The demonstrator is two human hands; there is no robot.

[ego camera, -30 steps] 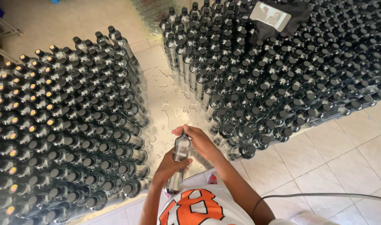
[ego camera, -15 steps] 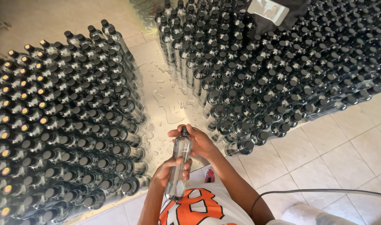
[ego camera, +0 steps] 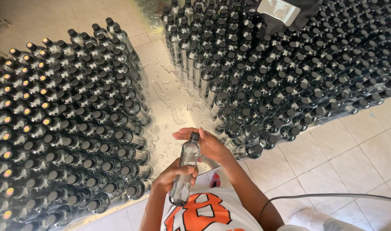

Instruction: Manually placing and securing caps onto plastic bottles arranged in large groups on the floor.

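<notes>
Clear bottle (ego camera: 185,170) — left hand (ego camera: 172,177) gripping body, right hand (ego camera: 206,143) fingers at cap.

Left hand (ego camera: 173,176) grip closed, low; right hand (ego camera: 204,143) fingers curled above.

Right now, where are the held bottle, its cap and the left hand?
Held bottle (ego camera: 185,171), head view, on its clear body.
Cap (ego camera: 195,136), head view, on the dark top.
Left hand (ego camera: 172,177), head view, on the knuckles gripping the bottle.
</notes>
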